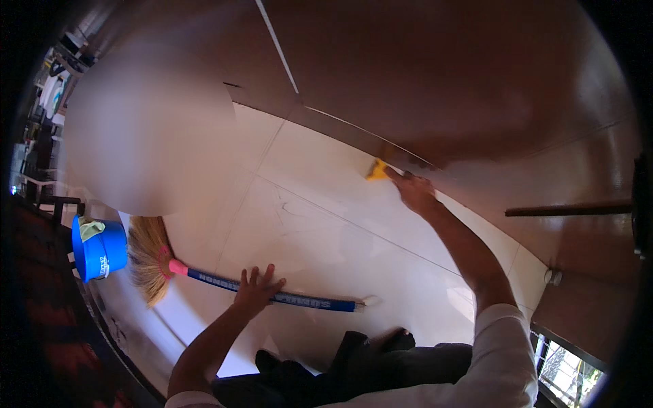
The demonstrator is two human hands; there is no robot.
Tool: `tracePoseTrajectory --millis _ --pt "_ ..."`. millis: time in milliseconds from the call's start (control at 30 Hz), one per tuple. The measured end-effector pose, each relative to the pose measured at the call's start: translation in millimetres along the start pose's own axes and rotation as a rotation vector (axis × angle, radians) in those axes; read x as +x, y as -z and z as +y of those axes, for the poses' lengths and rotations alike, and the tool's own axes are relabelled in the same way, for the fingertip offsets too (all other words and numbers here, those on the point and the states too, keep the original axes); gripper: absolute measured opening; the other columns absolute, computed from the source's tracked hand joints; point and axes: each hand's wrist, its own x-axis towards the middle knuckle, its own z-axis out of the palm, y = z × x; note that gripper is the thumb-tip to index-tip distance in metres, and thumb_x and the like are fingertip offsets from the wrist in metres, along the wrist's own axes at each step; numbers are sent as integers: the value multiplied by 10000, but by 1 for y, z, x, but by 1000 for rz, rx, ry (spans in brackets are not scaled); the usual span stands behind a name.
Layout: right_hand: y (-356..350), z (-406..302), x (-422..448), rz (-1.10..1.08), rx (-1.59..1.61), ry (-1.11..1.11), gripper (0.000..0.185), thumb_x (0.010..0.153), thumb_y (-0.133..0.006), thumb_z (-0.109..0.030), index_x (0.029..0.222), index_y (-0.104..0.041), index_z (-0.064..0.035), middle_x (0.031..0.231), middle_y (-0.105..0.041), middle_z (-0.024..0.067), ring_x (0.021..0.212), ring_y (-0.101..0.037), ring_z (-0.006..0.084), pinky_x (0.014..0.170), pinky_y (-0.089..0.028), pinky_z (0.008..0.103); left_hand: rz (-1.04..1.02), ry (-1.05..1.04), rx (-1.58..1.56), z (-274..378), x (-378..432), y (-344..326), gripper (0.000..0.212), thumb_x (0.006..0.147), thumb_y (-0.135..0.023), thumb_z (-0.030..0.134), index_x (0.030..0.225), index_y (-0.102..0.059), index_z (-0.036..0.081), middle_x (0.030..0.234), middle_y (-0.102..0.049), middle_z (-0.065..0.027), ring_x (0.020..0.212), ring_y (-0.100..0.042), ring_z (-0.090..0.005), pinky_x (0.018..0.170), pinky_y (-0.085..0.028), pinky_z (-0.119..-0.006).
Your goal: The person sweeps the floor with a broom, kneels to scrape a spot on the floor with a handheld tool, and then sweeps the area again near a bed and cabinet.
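My right hand (416,193) grips a small yellow hand tool (378,171), perhaps a scraper, at the foot of the glossy brown panel (438,81), where it meets the pale tile floor (326,204). A grass broom (149,260) with a pink collar and a blue lettered handle lies across the tiles. Over the middle of that handle, my left hand (257,291) is spread with its fingers apart. Whether its palm presses on the handle or the floor is hard to tell.
At the left stands a blue bucket (106,250) with a pale green cloth (92,229) over its rim. A dark bar (569,209) juts along the panel at the right. Dark marks (285,206) show on the tiles. A blurred round patch hides the upper left.
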Motion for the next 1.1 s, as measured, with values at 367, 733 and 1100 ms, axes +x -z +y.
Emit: tracePoseTrajectory --millis 367,733,1100 --pt "-6 -69 79 63 -96 46 408 870 -395 -189 1257 -310 -284 954 -552 185 838 -558 336 697 -449 438 -49 36 -78 -5 -3 -11 610 708 -613 341 1253 -342 312 1363 -142 -139 1141 -325 -446 955 -246 -516" --pt "1 -97 107 117 -102 87 375 873 -375 -204 1240 -336 -273 946 -561 163 830 -567 328 684 -455 434 64 -23 0 -9 2 -22 648 691 -607 368 1267 -335 252 1339 -169 -213 1076 -375 -469 951 -246 -517" --pt "2 -122 111 75 -68 65 508 809 -401 -99 1269 -303 -292 881 -575 178 802 -580 326 667 -463 436 45 -72 -36 -11 -11 -28 565 762 -537 252 1280 -317 202 1346 -147 -228 1195 -310 -325 973 -220 -512"
